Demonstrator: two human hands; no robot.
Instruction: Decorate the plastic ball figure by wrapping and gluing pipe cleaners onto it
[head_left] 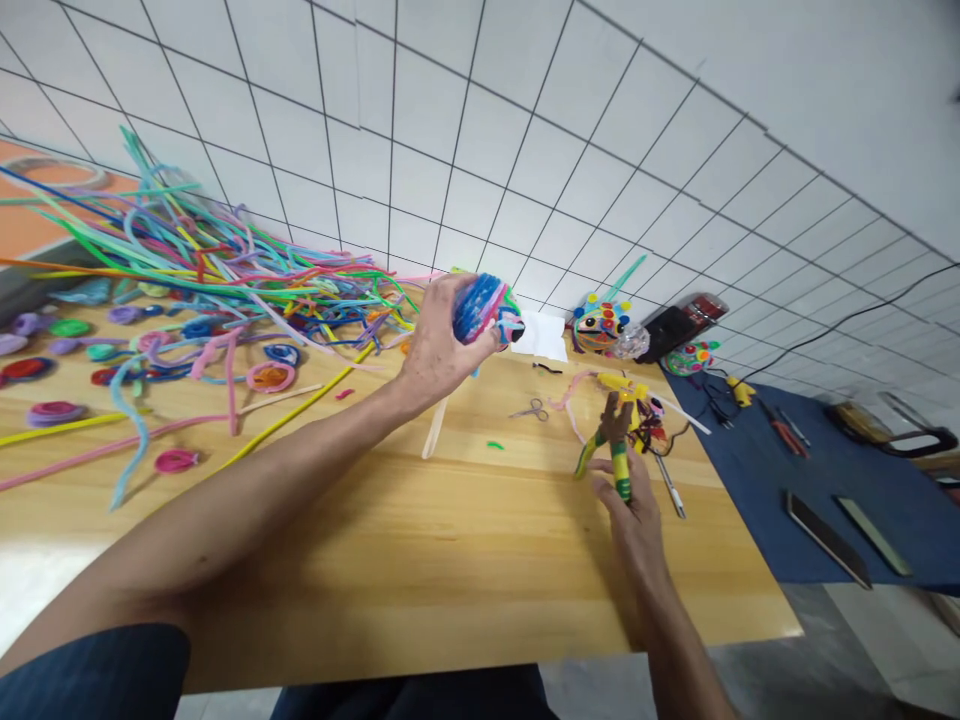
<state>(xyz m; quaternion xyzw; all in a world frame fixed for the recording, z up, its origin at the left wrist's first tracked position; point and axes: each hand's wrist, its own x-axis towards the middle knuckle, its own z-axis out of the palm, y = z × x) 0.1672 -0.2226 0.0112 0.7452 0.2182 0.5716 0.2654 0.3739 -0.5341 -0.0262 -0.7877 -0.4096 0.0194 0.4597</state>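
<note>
My left hand (439,345) is wrapped round a ball covered in blue, pink and green pipe cleaners (478,308), held above the back of the wooden table. Pliers with yellow and green handles (621,470) are in my right hand (636,505), their brown jaws pointing away from me. Beyond the pliers lie a yellow object, partly covered, and a tangle of dark and coloured strands (654,430). A silver pen (671,488) rests just right of that hand. Between my hands, small scissors (532,409) and a green scrap (495,445) lie on the tabletop.
A big heap of pipe cleaners (247,260) and several coiled pieces fill the left side. Two decorated balls, one of them the near one (598,325), sit by the tiled wall. White paper (541,337) and a wooden stick (434,428) lie nearby. Tools rest on a blue cloth (757,480) at right.
</note>
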